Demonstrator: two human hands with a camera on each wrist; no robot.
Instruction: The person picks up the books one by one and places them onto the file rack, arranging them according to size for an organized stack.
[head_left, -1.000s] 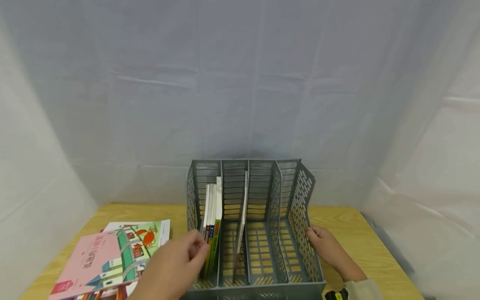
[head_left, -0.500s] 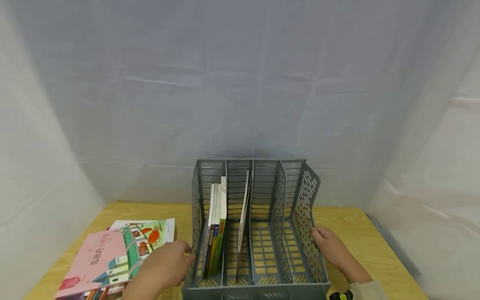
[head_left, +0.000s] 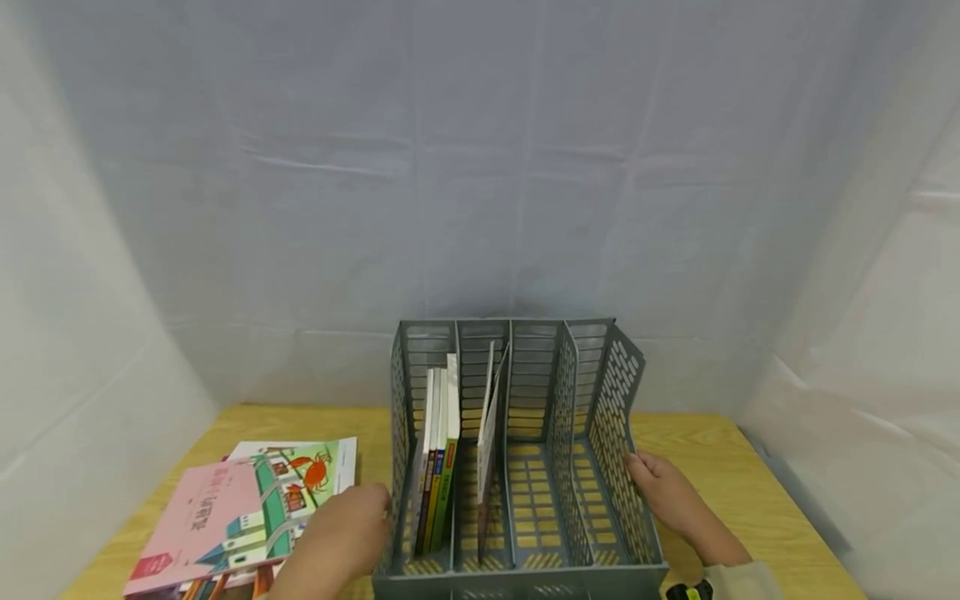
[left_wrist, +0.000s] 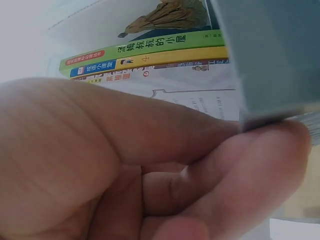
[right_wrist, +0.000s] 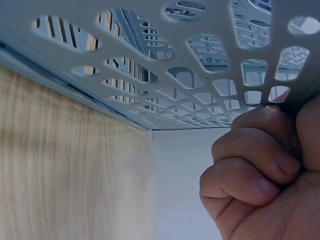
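A grey plastic file organizer (head_left: 525,581) with perforated walls stands on the table. Its left wall is pinched by my left hand (head_left: 341,537), thumb and fingers meeting at the grey edge in the left wrist view. On the opposite side, my right hand (head_left: 670,500) grips the right wall, its fingers curled in the right wrist view. Several upright books (head_left: 442,458), one with a green spine (left_wrist: 150,50), fill part of the leftmost compartment. Thin booklets (head_left: 486,450) lean in the second compartment, their tops spread apart.
Left of the organizer lies a loose pile of picture books, with a pink book (head_left: 195,525) on top and a crab cover (head_left: 315,471) beside it. White sheeting (head_left: 480,167) hangs behind and at both sides of the wooden table (head_left: 705,450).
My left hand has gone from in front of the books to the organizer's left wall and taken hold there. The thin booklets have spread apart. My right hand keeps its grip.
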